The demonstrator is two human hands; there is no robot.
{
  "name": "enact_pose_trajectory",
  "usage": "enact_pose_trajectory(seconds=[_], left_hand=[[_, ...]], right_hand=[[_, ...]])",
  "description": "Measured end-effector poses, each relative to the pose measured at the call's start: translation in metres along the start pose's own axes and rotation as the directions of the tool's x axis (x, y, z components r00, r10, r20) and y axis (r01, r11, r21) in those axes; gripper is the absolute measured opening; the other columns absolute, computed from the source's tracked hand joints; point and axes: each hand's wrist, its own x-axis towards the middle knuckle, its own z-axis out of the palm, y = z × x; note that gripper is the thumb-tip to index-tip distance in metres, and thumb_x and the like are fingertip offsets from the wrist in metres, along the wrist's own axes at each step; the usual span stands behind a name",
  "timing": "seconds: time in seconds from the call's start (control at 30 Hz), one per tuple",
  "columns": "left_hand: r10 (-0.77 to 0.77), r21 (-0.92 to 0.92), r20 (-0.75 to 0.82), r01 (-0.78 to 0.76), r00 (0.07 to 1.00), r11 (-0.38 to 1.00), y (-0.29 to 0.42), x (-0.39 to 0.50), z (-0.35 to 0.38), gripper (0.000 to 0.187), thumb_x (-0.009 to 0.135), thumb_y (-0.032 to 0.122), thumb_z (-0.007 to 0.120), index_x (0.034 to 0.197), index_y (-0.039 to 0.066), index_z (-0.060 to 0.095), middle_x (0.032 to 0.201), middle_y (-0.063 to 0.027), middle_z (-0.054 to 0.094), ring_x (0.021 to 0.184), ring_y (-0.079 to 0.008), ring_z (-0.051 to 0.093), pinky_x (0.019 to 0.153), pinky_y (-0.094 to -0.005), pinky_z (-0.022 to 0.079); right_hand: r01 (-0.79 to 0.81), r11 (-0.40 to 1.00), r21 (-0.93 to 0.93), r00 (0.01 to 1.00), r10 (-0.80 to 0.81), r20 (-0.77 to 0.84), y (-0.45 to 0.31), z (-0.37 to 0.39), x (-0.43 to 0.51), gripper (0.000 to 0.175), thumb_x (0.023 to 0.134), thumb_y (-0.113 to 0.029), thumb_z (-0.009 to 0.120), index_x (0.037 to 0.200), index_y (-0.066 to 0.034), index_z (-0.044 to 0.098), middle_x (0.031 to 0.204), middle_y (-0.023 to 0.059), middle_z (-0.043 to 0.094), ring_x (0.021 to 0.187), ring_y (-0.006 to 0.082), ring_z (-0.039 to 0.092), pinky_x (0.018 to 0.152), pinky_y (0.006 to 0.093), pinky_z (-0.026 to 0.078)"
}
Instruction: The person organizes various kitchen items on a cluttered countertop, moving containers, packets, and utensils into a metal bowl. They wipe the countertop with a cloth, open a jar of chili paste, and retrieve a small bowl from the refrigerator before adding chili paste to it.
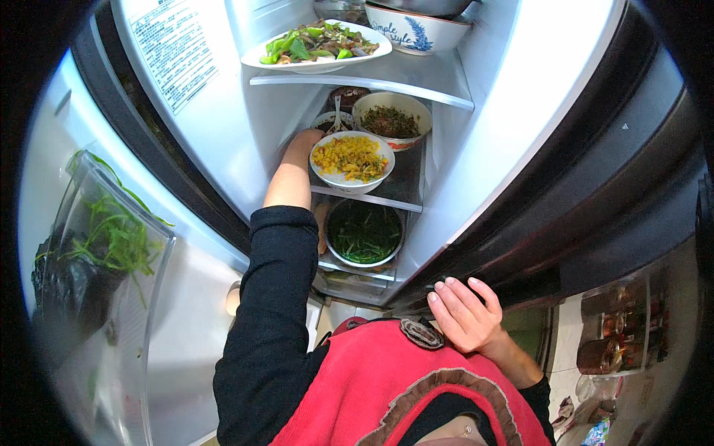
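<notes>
My left hand reaches into the open refrigerator on the middle shelf. It is at the left side of a white bowl of yellow, grain-like food. Its fingers are hidden behind the bowl's rim, so their grip does not show. Just beyond them stands a small bowl of dark food with a white spoon in it. A larger bowl of dark chopped food is behind on the right. My right hand is raised before my chest, empty, with fingers loosely apart, near the right door.
Above, a glass shelf holds a white plate of green vegetables and a patterned bowl. Below sits a bowl of leafy greens in liquid. The left door's clear bin holds greens and a black bag.
</notes>
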Motion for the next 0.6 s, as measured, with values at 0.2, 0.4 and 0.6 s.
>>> enact_pose_trajectory(seconds=[0.2,0.4,0.6], left_hand=[[0.018,0.009,-0.033,-0.018,0.999,1.0,0.003,-0.007,-0.006,0.027,0.083,0.022,0.051,0.098,0.006,0.066,0.104,-0.0163,0.064,0.099,-0.0313,0.06,0.084,-0.0417,0.048],[0.03,0.038,-0.067,-0.028,0.997,0.999,0.006,-0.01,-0.019,0.025,0.084,0.021,0.051,0.097,0.006,0.066,0.102,-0.0166,0.064,0.096,-0.0314,0.061,0.082,-0.0419,0.049],[0.042,0.074,-0.106,-0.034,0.993,0.997,0.008,-0.013,-0.026,0.023,0.084,0.019,0.051,0.096,0.006,0.066,0.099,-0.0169,0.065,0.094,-0.0315,0.062,0.079,-0.0421,0.049]], right_hand=[[0.012,1.0,-0.011,1.0,-0.012,0.012,0.001,0.001,-0.002,0.021,0.077,-0.016,0.058,0.095,-0.0063,0.065,0.094,0.0074,0.066,0.092,0.0188,0.063,0.088,0.0345,0.043],[0.034,0.999,0.012,0.999,-0.034,0.018,0.003,0.0,-0.002,0.021,0.077,-0.016,0.057,0.094,-0.0063,0.065,0.094,0.0073,0.066,0.091,0.0188,0.063,0.087,0.034,0.044],[0.051,0.998,0.032,0.999,-0.051,0.016,0.004,0.0,-0.001,0.021,0.077,-0.015,0.058,0.094,-0.0059,0.065,0.094,0.0077,0.066,0.09,0.0188,0.063,0.087,0.0339,0.044]])
